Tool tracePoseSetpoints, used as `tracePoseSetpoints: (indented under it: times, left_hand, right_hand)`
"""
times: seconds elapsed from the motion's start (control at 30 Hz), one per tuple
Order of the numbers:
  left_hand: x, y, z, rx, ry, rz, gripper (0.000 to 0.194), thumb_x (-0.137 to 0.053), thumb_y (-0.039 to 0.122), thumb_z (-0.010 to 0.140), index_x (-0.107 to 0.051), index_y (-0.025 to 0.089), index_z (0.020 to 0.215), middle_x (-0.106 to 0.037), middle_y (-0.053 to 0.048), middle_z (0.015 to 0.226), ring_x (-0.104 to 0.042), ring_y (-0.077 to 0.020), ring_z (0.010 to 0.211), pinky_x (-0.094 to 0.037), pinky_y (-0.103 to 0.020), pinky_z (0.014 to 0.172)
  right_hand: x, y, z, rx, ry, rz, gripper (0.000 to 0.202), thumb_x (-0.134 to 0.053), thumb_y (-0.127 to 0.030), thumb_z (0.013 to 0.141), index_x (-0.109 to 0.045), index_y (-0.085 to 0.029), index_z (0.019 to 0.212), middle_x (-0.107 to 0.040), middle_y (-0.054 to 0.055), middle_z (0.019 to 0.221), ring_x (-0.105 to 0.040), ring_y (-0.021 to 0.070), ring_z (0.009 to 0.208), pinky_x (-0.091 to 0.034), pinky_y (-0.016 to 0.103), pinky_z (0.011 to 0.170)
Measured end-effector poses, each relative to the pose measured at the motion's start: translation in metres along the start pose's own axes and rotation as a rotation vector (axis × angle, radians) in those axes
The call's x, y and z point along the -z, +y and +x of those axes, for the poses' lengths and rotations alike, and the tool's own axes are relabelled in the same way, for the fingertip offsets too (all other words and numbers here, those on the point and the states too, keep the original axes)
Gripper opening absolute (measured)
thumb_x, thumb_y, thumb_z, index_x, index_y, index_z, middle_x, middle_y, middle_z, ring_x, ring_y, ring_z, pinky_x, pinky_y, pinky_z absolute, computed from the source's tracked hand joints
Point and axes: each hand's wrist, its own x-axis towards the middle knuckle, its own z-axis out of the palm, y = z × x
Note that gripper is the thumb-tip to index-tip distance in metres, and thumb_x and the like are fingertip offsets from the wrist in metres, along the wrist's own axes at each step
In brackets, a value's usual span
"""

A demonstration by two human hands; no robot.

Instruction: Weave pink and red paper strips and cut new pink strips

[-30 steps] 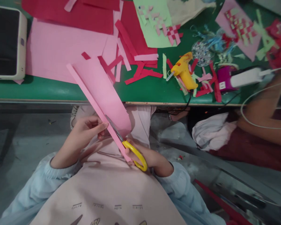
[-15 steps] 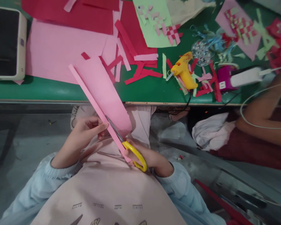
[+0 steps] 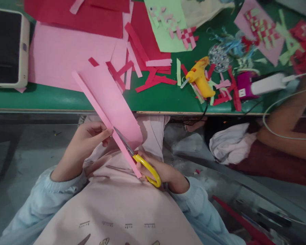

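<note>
A sheet of pink paper [image 3: 117, 105] slants from the table edge down over my lap, with a narrow strip partly cut along its left side. My left hand [image 3: 93, 137] pinches that strip between thumb and fingers, close to the tip of the scissors. Yellow-handled scissors [image 3: 148, 168] are in my right hand [image 3: 156, 166], the fingers around the handles. Their metal blades lie along the cut, pointing up and left. The strip's loose lower end hangs beside the handles, near my right fingers.
On the green table [image 3: 158, 100] lie red paper sheets [image 3: 79, 20], cut strips [image 3: 155, 80], a tablet-like device [image 3: 6, 47] and a yellow glue gun [image 3: 201, 76]. A purple block with a white plug [image 3: 244, 85] sits at right. Another person's arm [image 3: 288, 119] rests nearby.
My left hand has slid slightly up and left along the strip. The pink paper has shifted a little left at its top, while the scissors stay nearly in place.
</note>
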Motion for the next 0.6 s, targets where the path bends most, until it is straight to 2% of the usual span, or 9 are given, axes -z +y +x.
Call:
tracePoseSetpoints:
  times: [0.1, 0.23, 0.3, 0.5, 0.6]
  left_hand:
    - [-0.0015, -0.0019, -0.0003, -0.012, -0.020, -0.013, 0.033, -0.073, 0.038, 0.085, -0.064, 0.020, 0.058, -0.057, 0.001, 0.051, -0.050, -0.0108, 0.049, -0.037, -0.023, 0.046]
    - [-0.0047, 0.0000, -0.0025, -0.003, -0.025, -0.043, 0.031, -0.074, 0.036, 0.084, -0.064, 0.021, 0.058, -0.058, 0.001, 0.052, -0.053, -0.0113, 0.049, -0.041, -0.023, 0.048]
    - [-0.0061, 0.0025, -0.0038, 0.003, -0.017, -0.043, 0.032, -0.075, 0.037, 0.083, -0.064, 0.022, 0.057, -0.058, 0.001, 0.052, -0.053, -0.0117, 0.049, -0.042, -0.024, 0.047]
    - [-0.0073, 0.0047, -0.0048, 0.017, 0.007, -0.023, 0.032, -0.075, 0.037, 0.082, -0.064, 0.022, 0.056, -0.057, 0.001, 0.051, -0.052, -0.0118, 0.046, -0.040, -0.024, 0.043]
    - [-0.0072, 0.0034, -0.0048, 0.004, 0.004, -0.017, 0.030, -0.074, 0.036, 0.083, -0.065, 0.022, 0.057, -0.058, 0.001, 0.051, -0.052, -0.0113, 0.047, -0.040, -0.023, 0.045]
  right_hand:
    - [0.0006, 0.0000, -0.0006, 0.017, -0.037, -0.073, 0.045, -0.055, -0.067, 0.093, -0.045, -0.023, 0.093, -0.045, -0.006, 0.067, -0.045, 0.0093, 0.053, -0.040, 0.024, 0.047]
    - [0.0051, -0.0006, -0.0061, 0.069, 0.019, -0.139, 0.035, -0.063, -0.056, 0.093, -0.055, -0.023, 0.099, -0.057, 0.000, 0.084, -0.055, 0.0133, 0.071, -0.050, 0.027, 0.060]
    - [0.0056, -0.0008, -0.0085, 0.093, 0.033, -0.177, 0.032, -0.062, -0.054, 0.094, -0.056, -0.024, 0.104, -0.059, 0.002, 0.090, -0.057, 0.0146, 0.077, -0.052, 0.028, 0.064]
    - [0.0030, 0.0010, -0.0035, 0.062, -0.065, -0.186, 0.036, -0.047, -0.058, 0.100, -0.054, -0.022, 0.102, -0.048, -0.004, 0.069, -0.045, 0.0107, 0.052, -0.041, 0.026, 0.047]
    - [0.0055, 0.0039, -0.0031, 0.107, -0.047, -0.147, 0.033, -0.048, -0.052, 0.101, -0.056, -0.021, 0.103, -0.052, -0.002, 0.073, -0.050, 0.0111, 0.058, -0.046, 0.025, 0.051]
